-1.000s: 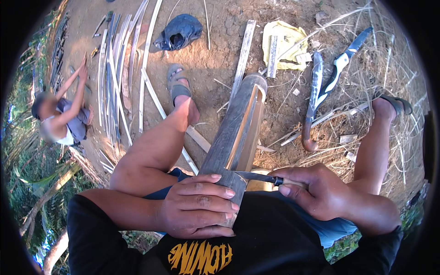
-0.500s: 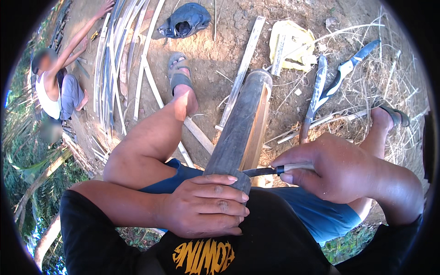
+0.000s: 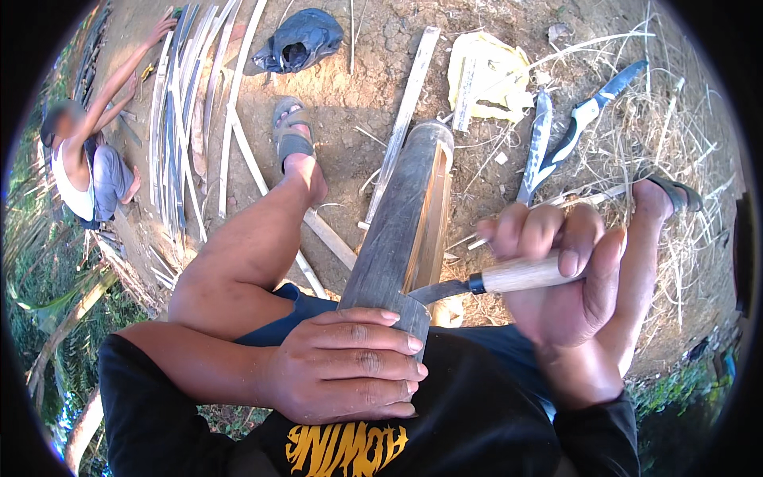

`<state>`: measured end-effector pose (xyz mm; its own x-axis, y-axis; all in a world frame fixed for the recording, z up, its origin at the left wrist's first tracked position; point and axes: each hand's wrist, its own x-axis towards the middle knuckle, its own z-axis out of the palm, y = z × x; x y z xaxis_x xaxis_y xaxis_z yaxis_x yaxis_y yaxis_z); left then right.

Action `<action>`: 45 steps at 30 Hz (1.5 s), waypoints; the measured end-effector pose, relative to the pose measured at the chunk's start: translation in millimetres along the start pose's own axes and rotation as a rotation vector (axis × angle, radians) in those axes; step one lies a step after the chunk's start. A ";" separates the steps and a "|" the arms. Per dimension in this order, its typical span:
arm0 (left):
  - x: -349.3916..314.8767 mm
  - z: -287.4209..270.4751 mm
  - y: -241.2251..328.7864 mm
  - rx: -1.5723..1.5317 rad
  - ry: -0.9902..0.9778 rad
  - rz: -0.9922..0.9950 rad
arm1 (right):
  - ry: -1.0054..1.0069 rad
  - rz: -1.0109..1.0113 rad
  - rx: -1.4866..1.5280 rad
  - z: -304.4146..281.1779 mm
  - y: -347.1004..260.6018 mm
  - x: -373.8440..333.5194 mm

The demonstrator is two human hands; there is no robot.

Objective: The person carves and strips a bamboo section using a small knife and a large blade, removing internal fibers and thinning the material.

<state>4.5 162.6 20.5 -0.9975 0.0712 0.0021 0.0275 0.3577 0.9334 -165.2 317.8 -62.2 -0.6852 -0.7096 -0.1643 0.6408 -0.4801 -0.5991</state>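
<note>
My left hand (image 3: 358, 367) is wrapped over the near end of a dark bamboo tube (image 3: 389, 215), which slants away from my torso between my legs. Along its right side runs a long open split showing pale wood inside. A short-bladed knife (image 3: 520, 276) with a light wooden handle has its blade tip at the near end of this split. My right hand (image 3: 568, 278) is at the handle, fingers curled loosely over it and the thumb by its butt end; the fingers are partly blurred.
Ahead right lie a large blade and sheath (image 3: 568, 135) beside a yellow plastic bag (image 3: 485, 75). A dark plastic bag (image 3: 306, 40) sits at the far middle. Long bamboo strips (image 3: 179, 119) are spread at left, where another person (image 3: 87, 159) crouches, reaching toward them. Shavings litter the ground.
My right hand has turned from a closed grip with its back showing to a looser hold with curled fingers raised, baring the handle. The left hand stays on the tube. The view has shifted slightly.
</note>
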 end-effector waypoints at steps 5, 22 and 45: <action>-2.4 -0.6 -1.8 -0.013 0.003 -0.001 | -0.036 0.098 0.418 12.2 8.4 10.5; -9.9 2.0 1.2 -0.034 0.115 -0.080 | -0.176 0.382 0.243 27.9 11.2 53.7; -12.8 -51.2 5.3 0.638 0.642 -0.417 | 0.266 -0.202 0.358 75.4 57.4 42.5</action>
<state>14.0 115.9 43.8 -0.7767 -0.6238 0.0870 -0.4914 0.6865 0.5360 -131.5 221.2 -44.5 -0.8430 -0.4501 -0.2946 0.5327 -0.7749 -0.3404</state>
